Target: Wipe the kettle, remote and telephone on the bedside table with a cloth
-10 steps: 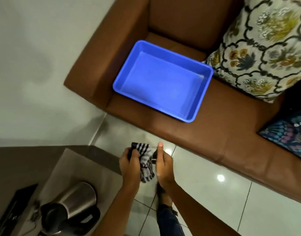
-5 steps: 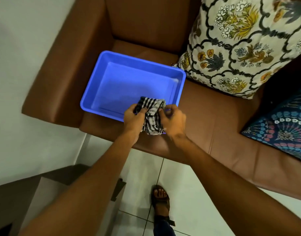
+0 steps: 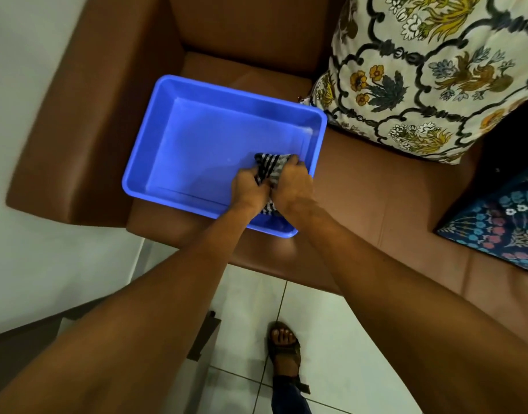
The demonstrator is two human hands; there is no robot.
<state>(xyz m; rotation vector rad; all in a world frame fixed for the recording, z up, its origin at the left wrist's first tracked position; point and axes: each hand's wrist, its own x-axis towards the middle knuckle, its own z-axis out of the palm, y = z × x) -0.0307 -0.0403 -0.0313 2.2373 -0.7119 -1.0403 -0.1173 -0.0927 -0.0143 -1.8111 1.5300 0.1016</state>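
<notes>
Brown leather sofa (image 3: 376, 204) against a pale wall, white tiled floor (image 3: 331, 339) below; view tilted down over the seat. One blue plastic tub (image 3: 215, 150) sits on the seat cushion, just beside one floral cushion (image 3: 430, 76); a second, dark patterned cushion (image 3: 501, 222) lies at the right edge.

Change: a second ago both hands held the cloth (image 3: 270, 168) over the floor, with the kettle and counter in view at lower left. Half a second ago the hands were at the tub's near rim. Now they are inside the tub at its near right corner, and the kettle is out of frame. Remote and telephone not visible either.

Grip: left hand (image 3: 248, 189) and right hand (image 3: 295, 183) both closed around the bunched striped cloth, knuckles nearly touching, cloth pressed low in the tub.

Judgement: probably wetting, wringing or putting down the cloth, so either preparation or the close of the job; cannot tell which. Cannot tell if the tub holds water.

Count: tub 1, cloth 1, cushions 2, hands 2, sandalled foot (image 3: 283, 348) 1
</notes>
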